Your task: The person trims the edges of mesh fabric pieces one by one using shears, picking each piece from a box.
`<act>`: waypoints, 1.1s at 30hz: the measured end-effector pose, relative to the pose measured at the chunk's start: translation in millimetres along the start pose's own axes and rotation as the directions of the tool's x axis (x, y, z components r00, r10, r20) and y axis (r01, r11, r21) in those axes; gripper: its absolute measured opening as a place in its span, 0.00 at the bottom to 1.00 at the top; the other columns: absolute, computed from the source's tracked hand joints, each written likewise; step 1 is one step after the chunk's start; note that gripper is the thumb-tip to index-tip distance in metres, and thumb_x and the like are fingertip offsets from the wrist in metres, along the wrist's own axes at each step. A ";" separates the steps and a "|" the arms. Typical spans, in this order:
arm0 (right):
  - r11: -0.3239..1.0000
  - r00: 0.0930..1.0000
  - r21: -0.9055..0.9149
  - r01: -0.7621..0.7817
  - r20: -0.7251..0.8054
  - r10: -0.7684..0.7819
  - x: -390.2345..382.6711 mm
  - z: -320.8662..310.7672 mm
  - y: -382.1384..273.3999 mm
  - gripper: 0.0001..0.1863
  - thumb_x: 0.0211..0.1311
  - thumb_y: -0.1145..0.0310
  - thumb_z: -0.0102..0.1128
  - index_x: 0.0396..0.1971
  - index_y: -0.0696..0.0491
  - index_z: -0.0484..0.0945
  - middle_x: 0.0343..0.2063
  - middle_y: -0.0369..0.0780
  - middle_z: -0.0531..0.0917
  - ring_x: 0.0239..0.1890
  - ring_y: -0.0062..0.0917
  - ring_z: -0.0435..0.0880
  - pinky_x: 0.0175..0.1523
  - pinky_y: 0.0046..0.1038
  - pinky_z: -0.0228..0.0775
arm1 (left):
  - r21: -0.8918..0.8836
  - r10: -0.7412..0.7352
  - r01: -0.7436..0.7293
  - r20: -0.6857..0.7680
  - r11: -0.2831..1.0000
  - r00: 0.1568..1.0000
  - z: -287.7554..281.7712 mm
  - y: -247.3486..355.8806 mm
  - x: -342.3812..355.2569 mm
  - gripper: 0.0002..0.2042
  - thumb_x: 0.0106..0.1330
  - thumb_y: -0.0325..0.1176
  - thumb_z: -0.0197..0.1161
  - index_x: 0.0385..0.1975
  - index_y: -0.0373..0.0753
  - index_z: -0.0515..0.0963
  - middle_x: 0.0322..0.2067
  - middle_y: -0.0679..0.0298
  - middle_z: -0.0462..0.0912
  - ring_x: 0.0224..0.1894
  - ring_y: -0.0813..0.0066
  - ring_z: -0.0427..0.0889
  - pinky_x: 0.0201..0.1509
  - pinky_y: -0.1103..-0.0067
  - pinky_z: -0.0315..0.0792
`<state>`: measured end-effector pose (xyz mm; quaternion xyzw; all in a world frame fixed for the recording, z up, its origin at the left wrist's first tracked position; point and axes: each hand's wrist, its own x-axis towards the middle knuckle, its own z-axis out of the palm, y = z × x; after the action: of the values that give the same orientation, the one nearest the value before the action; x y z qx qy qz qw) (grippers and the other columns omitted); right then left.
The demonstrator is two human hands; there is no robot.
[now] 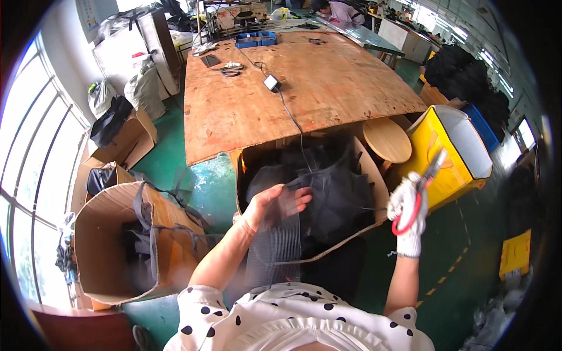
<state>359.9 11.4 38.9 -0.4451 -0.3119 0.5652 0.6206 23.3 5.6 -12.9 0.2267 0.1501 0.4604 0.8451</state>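
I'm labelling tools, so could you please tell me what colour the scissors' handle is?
The scissors' handle is red, showing best in the head view.

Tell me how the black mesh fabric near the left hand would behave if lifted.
The black mesh fabric would probably flop, given its loose, rumpled folds. It seems light for its bulk, looking thin and see-through. Its open weave might snag.

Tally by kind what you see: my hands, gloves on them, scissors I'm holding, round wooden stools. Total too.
Hands: 2, left hand and right hand
White glove: 1
Red-handled scissors: 1
Round wooden stool: 1
Total: 5
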 end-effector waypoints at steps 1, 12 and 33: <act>0.948 0.954 -0.170 0.269 -0.085 -0.286 -20.9 2.9 0.2 0.10 0.65 0.57 0.48 0.43 0.43 0.67 0.10 0.30 0.63 0.07 0.16 0.61 0.10 0.18 0.54 | -0.004 -0.006 0.006 0.005 1.000 1.000 0.2 -0.4 2.5 0.27 0.63 0.44 0.55 0.51 0.25 0.63 0.62 0.43 0.55 0.62 0.53 0.62 0.64 0.67 0.59; -0.034 0.420 0.551 -0.834 0.674 0.608 -83.1 36.9 17.0 0.12 0.68 0.56 0.42 0.37 0.49 0.69 0.26 0.37 0.71 0.29 0.21 0.73 0.29 0.24 0.74 | 0.218 0.030 -0.048 0.086 0.975 0.996 7.3 -7.1 3.8 0.28 0.63 0.46 0.55 0.53 0.26 0.64 0.58 0.47 0.64 0.60 0.55 0.66 0.64 0.68 0.59; 0.775 0.580 -0.377 -0.506 0.516 0.630 -69.4 70.1 55.6 0.23 0.61 0.46 0.51 0.43 0.50 0.66 0.20 0.30 0.72 0.16 0.13 0.69 0.16 0.14 0.61 | 0.279 0.009 -0.018 0.033 0.960 0.999 6.5 -15.9 3.2 0.24 0.64 0.41 0.54 0.52 0.26 0.65 0.51 0.48 0.72 0.53 0.59 0.73 0.60 0.69 0.64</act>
<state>262.3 -44.5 25.2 -0.3680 -0.3887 0.8147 0.2228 39.3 -0.8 -15.7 0.3518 0.1985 0.4369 0.8038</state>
